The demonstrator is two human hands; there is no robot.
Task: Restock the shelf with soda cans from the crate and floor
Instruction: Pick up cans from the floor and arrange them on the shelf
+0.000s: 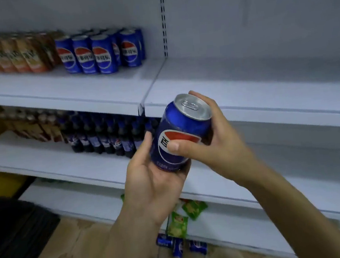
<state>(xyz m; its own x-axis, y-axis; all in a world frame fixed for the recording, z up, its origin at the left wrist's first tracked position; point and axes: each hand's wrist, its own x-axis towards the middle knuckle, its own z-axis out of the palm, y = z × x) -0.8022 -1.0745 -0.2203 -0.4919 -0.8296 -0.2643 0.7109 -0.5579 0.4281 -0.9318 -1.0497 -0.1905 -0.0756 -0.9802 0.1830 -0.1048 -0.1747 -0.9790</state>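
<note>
Holding a blue soda can [180, 132] between them, both hands meet in front of the white shelf [245, 100]. The left hand [155, 184] comes up from below with its palm turned upward, cupping the can's base; its thumb rises along the can's left side, and its other fingers are hidden behind and beneath the can. The right hand [214, 143] reaches in from the right on an outstretched forearm, thumb pressed across the red and white logo on the front and fingers curled round the back near the silver top. Both hands are closed on the can, which tilts with its top leaning up and to the right, clear of every shelf board.

On the upper shelf to the left, a cluster of blue cans [100, 51] stands upright, just beside a row of orange drink cartons [10, 54]. One level down, dark bottles [103, 137] are lined up in rows. Near the floor, three more cans [181, 245] lie on their sides below green snack packets [184, 219]. A black crate [13, 237] sits at the lower left.
</note>
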